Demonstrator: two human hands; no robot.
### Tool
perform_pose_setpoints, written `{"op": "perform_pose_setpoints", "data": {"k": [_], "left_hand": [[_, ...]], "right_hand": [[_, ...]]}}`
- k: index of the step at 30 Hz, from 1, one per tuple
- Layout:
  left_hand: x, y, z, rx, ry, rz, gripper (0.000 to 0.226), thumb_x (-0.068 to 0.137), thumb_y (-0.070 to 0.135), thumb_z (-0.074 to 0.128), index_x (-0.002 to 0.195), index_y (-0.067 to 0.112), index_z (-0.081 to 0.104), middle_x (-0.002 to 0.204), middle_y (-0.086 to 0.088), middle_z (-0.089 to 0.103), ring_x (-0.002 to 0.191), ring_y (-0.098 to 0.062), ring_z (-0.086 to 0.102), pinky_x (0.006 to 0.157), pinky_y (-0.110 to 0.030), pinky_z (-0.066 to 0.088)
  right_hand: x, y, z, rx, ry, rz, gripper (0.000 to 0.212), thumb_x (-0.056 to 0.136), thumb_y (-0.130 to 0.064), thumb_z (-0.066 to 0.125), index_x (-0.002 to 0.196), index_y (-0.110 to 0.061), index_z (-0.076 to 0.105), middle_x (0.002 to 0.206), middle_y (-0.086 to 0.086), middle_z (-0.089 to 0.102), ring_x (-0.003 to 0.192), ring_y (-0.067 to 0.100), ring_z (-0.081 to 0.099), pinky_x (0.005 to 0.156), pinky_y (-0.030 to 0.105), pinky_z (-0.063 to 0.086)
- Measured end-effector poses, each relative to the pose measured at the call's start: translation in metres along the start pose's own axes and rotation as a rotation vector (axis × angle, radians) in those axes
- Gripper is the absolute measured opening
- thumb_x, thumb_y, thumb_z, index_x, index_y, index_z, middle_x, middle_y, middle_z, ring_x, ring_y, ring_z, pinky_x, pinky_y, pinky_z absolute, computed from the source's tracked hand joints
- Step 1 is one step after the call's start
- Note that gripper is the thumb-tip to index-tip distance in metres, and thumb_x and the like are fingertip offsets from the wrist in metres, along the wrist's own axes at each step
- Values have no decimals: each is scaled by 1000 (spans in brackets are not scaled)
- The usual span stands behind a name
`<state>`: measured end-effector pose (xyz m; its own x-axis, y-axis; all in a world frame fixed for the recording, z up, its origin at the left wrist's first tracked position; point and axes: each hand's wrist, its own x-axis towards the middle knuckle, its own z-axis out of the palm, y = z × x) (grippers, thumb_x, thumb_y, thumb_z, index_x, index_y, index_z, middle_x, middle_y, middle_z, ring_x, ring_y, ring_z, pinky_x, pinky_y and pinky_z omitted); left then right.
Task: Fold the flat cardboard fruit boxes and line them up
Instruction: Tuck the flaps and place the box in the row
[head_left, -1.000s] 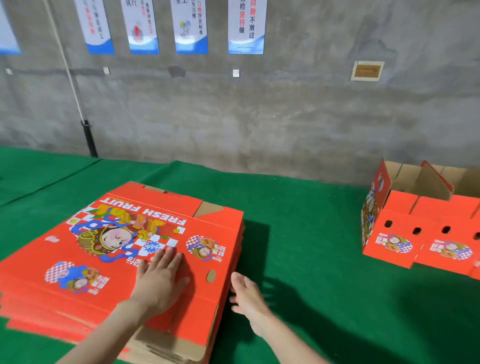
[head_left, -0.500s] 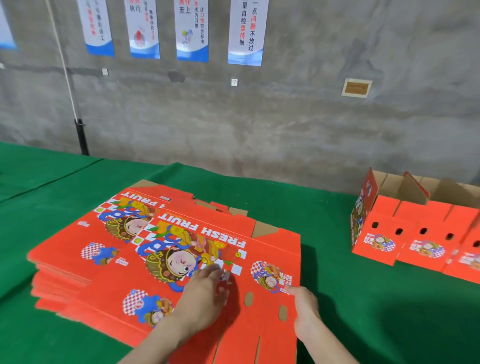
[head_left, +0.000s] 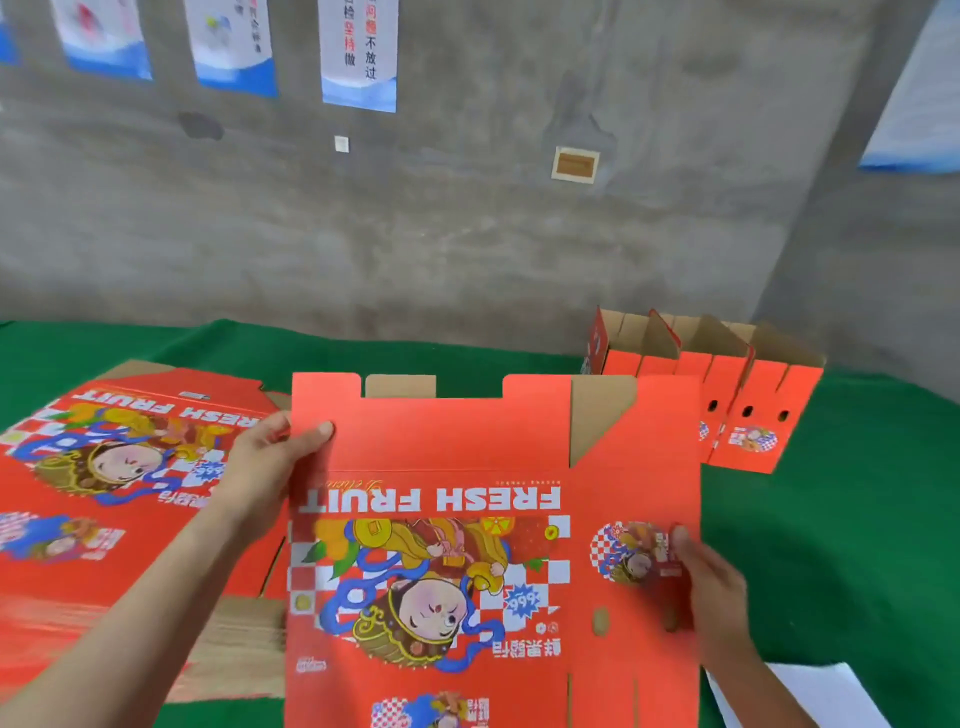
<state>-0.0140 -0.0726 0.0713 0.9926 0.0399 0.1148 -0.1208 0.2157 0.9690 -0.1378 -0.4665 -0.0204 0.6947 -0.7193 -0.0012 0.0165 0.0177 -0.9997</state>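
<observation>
A flat red cardboard fruit box printed "FRESH FRUIT" with a cartoon figure is held up in front of me, off the stack. My left hand grips its upper left edge, thumb on the printed face. My right hand grips its right edge lower down, thumb on the front. The stack of flat red boxes lies to the left on the green table. A row of folded open boxes stands at the back right.
A grey concrete wall with hanging posters runs behind the table. A white sheet lies at the lower right near my right arm. Bare green cloth shows between the held box and the folded row.
The top flat box has come off the stack and moved right, up in front of me. Both hands shifted from its face to gripping its side edges. The view swung right.
</observation>
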Motion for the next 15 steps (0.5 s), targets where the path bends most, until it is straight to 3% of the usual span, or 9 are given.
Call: {"op": "perform_pose_setpoints", "data": {"k": [2,4,5,6,8,9,11,13,15], "left_hand": [[-12,-4,14,-74,-78,32,14,90,1,54,89,12,63,70,3,72,57,-9,65,50,-17,51],[-26,-11,27,-98,-120,83,16,91,1,51,92,13,62,72,3,72,57,-7,65,50,-17,51],[-33,-14,34,-117,-137,99,17,90,1,51,94,13,62,76,2,73,60,-8,66,53,-18,53],[-38,-15,35,-138,-140,116,17,89,2,52,96,14,63,81,0,74,65,-10,68,58,-21,56],[-44,-17,39,-150,-139,130,18,84,9,56,99,15,64,88,-2,74,74,-14,70,67,-26,58],[-47,-16,40,-150,-144,133,20,81,12,58,99,15,64,90,-3,74,76,-15,70,69,-28,59],[-53,-14,42,-149,-160,136,22,78,15,59,99,16,66,92,-5,74,77,-16,70,70,-29,59],[-58,-13,44,-138,-174,146,22,78,15,57,97,16,67,91,-5,74,78,-16,71,69,-29,59],[-63,-12,44,-133,-185,151,23,78,14,56,99,13,66,90,-5,74,77,-16,71,68,-28,59]], "right_hand": [[1,-2,-18,-12,-1,-41,26,91,-24,63,70,-8,69,56,0,61,43,13,48,43,19,42],[2,-12,-29,-67,-3,-129,8,90,-8,63,82,-9,65,77,3,68,63,8,58,66,30,50],[3,-16,-34,-122,9,-190,11,88,0,64,97,-6,63,96,11,67,81,10,61,81,37,49],[2,-26,-33,-204,39,-273,28,86,3,65,113,-2,58,114,18,61,99,18,58,95,42,45],[-3,-48,-34,-404,155,-524,46,84,2,67,126,6,49,126,22,51,116,30,48,105,46,36],[-5,-60,-32,-483,171,-681,42,84,0,66,123,7,51,123,22,52,114,32,48,103,45,37],[-15,-77,-25,-572,94,-900,33,83,-4,62,114,5,58,115,18,56,98,26,54,92,28,40],[-24,-89,-12,-589,-51,-905,32,82,0,66,113,-2,60,106,8,59,76,12,53,76,15,38],[-30,-94,-1,-577,-219,-792,38,81,-2,69,117,-9,59,97,-2,60,66,13,52,68,20,42]]}}
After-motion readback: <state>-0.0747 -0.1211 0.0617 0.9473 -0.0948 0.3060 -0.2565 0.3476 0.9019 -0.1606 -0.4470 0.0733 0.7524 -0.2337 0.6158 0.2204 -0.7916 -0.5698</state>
